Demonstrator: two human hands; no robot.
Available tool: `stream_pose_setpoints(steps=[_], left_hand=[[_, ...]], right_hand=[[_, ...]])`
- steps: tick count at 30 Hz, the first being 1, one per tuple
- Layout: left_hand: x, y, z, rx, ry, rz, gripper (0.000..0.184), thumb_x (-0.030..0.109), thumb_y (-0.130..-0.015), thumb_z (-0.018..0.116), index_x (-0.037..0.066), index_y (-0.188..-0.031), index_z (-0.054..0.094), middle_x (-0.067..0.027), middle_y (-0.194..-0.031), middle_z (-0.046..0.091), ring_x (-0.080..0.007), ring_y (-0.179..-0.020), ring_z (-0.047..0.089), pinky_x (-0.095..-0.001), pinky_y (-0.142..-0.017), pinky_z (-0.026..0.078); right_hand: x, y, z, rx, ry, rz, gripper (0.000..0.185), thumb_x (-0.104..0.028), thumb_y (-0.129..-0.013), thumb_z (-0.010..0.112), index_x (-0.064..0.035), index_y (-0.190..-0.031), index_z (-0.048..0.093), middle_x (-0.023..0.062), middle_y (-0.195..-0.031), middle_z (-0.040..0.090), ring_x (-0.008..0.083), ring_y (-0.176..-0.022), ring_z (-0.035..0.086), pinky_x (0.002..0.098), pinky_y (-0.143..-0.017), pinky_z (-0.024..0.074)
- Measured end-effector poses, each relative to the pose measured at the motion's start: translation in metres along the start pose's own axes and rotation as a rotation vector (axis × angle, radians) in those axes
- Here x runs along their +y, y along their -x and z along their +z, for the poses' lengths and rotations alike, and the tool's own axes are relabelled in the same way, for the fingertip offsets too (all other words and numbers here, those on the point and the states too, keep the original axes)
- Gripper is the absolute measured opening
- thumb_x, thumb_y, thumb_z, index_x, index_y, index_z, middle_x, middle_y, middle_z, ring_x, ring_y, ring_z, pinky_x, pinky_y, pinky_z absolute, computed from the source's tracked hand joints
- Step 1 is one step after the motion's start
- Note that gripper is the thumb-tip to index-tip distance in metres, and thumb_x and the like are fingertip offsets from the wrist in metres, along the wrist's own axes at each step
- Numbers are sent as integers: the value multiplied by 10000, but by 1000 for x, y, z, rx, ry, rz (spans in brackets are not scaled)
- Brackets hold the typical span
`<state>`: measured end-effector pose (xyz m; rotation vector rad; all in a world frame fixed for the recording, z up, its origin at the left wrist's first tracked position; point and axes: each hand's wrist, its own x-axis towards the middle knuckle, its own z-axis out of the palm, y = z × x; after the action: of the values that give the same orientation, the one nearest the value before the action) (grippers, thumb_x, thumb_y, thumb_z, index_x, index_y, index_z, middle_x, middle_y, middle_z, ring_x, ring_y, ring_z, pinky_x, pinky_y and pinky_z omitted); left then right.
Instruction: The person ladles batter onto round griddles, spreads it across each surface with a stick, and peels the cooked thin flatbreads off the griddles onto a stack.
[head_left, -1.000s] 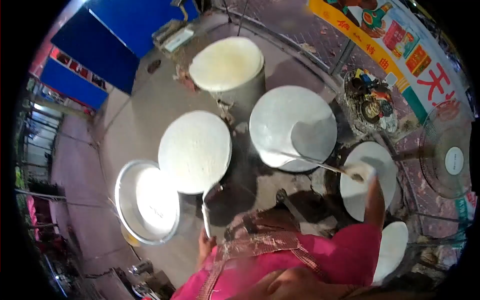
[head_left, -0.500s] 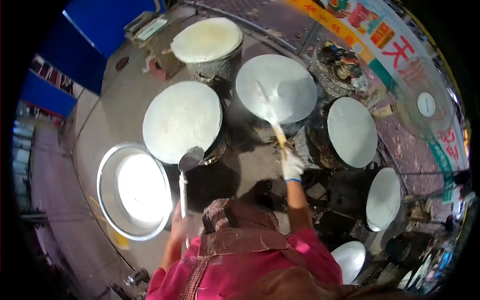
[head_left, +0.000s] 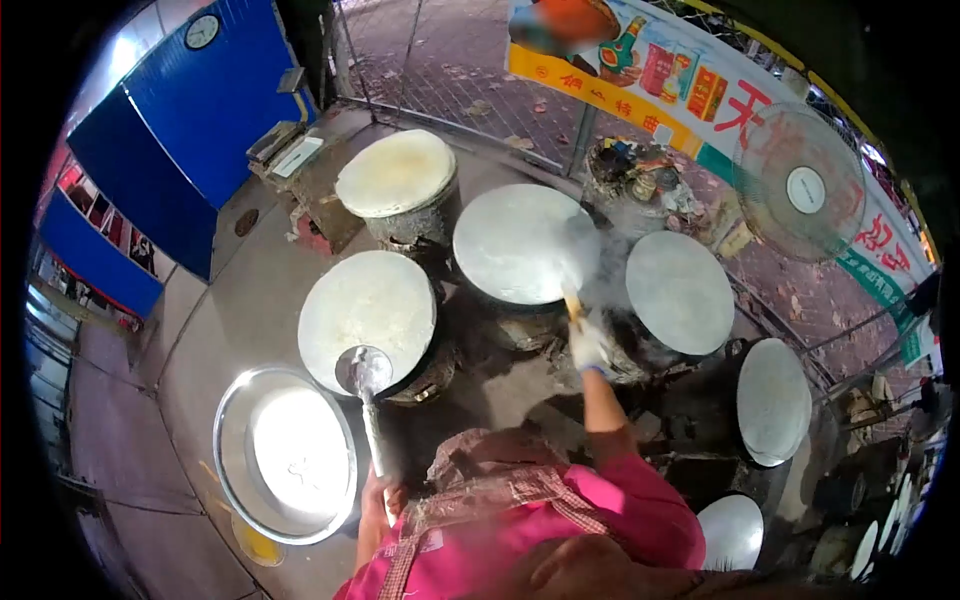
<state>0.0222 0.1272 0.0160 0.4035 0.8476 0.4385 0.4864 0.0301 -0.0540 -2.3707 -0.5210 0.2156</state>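
My left hand [head_left: 384, 497] is closed round the pale handle of a metal ladle [head_left: 366, 374], whose bowl lies over the near edge of a round white-coated griddle [head_left: 366, 312]. In a white glove, my right hand [head_left: 588, 343] grips a wooden-handled tool [head_left: 572, 302]. The tool's far end is blurred at the near right edge of the middle griddle [head_left: 524, 243]. To my left, a large metal basin [head_left: 226, 470] holds bright white batter [head_left: 292, 450]. Steam drifts between the middle griddle and the right griddle [head_left: 680, 292].
A yellowish-topped griddle [head_left: 396, 172] stands at the back. More round griddles stand at the right [head_left: 774, 402] and lower right [head_left: 731, 532]. A fan [head_left: 803, 190] is beyond them, before a banner [head_left: 690, 80]. Blue panels [head_left: 215, 90] rise at the back left.
My right hand has swung left from the right griddle to near the middle one with its tool. The ladle in my left hand now shows over the left griddle's near edge. The view has shifted.
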Motion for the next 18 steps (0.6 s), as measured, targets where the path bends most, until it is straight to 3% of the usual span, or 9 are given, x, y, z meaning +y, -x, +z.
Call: stream_pose_setpoints(steps=[2, 4, 5, 6, 10, 12, 14, 17, 18], left_hand=[[-1, 9, 41, -4, 179, 4, 290, 121, -819, 491, 170, -1086, 388, 25, -599, 358, -53, -396, 315, -181, -288, 240], [-10, -13, 24, -92, 178, -18, 354, 86, -832, 466, 174, -1166, 387, 38, -608, 362, -37, -418, 329, -162, -301, 259], [-13, -15, 14, -96, 130, -25, 365, 83, -833, 464, 175, -1177, 385, 39, -608, 363, -36, -420, 330, -160, -305, 260], [-14, -14, 3, -94, 78, -35, 375, 80, -834, 463, 177, -1188, 384, 40, -609, 363, -35, -421, 331, -158, -309, 261], [-6, -38, -4, -55, 128, -135, 555, 61, -812, 471, 289, -1290, 305, -9, -540, 372, -79, -325, 296, -201, -263, 215], [-15, -44, 3, -11, 6, -86, 349, 92, -826, 470, 183, -1161, 432, 18, -528, 371, -65, -344, 302, -192, -287, 237], [-20, -59, 10, -51, 59, -150, 316, 119, -838, 474, 143, -1153, 470, 61, -528, 357, -43, -387, 326, -177, -334, 281], [-12, -63, 38, -39, 46, -195, 34, 129, -840, 459, 130, -814, 437, 39, -509, 356, -63, -362, 321, -184, -297, 256], [-13, -69, 33, -7, -40, -141, 63, 112, -837, 452, 131, -787, 420, 27, -509, 358, -73, -361, 323, -182, -291, 251]], right_hand=[[-19, -17, 40, -39, -8, 71, 332, -359, -841, 473, -110, -1018, 603, 180, -908, 603, 354, -845, 572, 417, -727, 454], [-20, -6, 71, -65, 166, -256, 364, -423, -801, 515, -133, -995, 617, 170, -914, 604, 361, -834, 566, 407, -740, 457], [-53, 19, 24, -258, 179, -103, 371, -441, -800, 506, -179, -1040, 610, 151, -991, 589, 349, -904, 553, 398, -795, 452], [7, 8, 59, -158, 171, -59, 345, -437, -805, 512, -232, -1066, 604, 124, -1024, 591, 321, -929, 561, 382, -816, 447], [85, -62, 28, -32, 105, 9, 339, -347, -860, 469, -76, -976, 637, 209, -868, 618, 347, -781, 592, 424, -704, 458], [4, -53, -4, 168, 42, -27, 347, -374, -849, 464, -81, -892, 645, 184, -832, 621, 368, -722, 581, 441, -656, 460], [-5, -44, 25, 58, 97, -173, 346, -397, -837, 464, -102, -868, 643, 170, -822, 615, 369, -722, 581, 433, -656, 470], [-3, 10, -5, -354, 194, -37, 344, -445, -830, 461, -193, -974, 647, 150, -909, 610, 327, -855, 581, 409, -801, 443], [44, 5, 10, -97, 122, -192, 393, -473, -837, 447, -175, -1005, 640, 125, -920, 620, 321, -870, 577, 393, -833, 427]])
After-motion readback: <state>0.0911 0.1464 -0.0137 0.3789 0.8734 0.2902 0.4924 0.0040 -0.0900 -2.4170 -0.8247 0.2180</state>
